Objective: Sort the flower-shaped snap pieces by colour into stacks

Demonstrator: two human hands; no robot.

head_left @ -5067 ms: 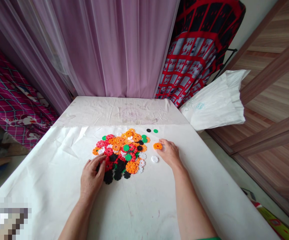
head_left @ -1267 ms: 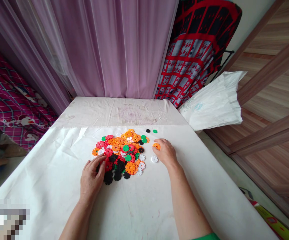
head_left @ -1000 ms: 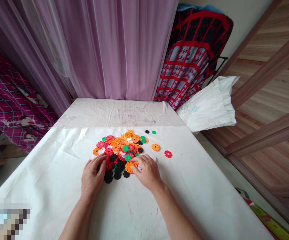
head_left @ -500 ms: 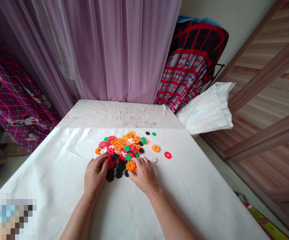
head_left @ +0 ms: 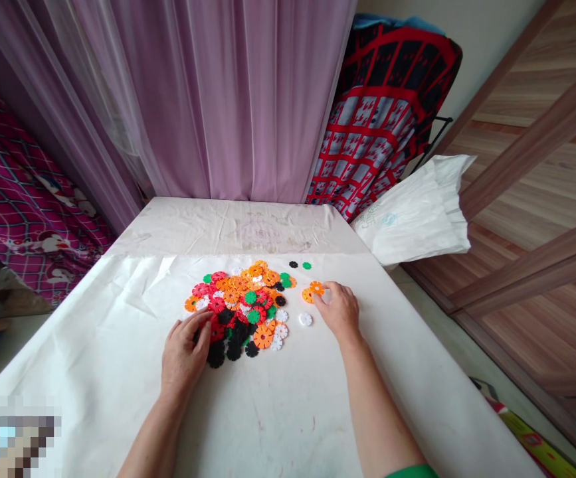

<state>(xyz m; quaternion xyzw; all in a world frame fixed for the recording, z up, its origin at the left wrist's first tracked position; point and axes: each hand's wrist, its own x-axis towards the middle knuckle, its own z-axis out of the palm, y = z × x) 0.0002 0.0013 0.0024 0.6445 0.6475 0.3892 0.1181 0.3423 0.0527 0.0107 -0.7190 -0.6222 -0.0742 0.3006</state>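
A heap of notched plastic snowflake discs in orange, red, green, black and white lies on the white-covered table. My left hand rests against the heap's left edge, fingers curved, thumb apart from them, with no disc visible in its grip. To the right of the heap, my right hand pinches an orange snowflake disc between thumb and fingers. Another orange disc lies partly under it. A white disc sits just below these two on the cloth.
Beyond the heap lie a small black disc and a green disc. A white bag stands at the table's right edge. Purple curtains hang behind the table, and wooden doors stand to the right.
My right hand has moved from the heap to the right, bringing an orange disc beside the single orange one. The red disc there is now hidden. My left hand stays by the heap.
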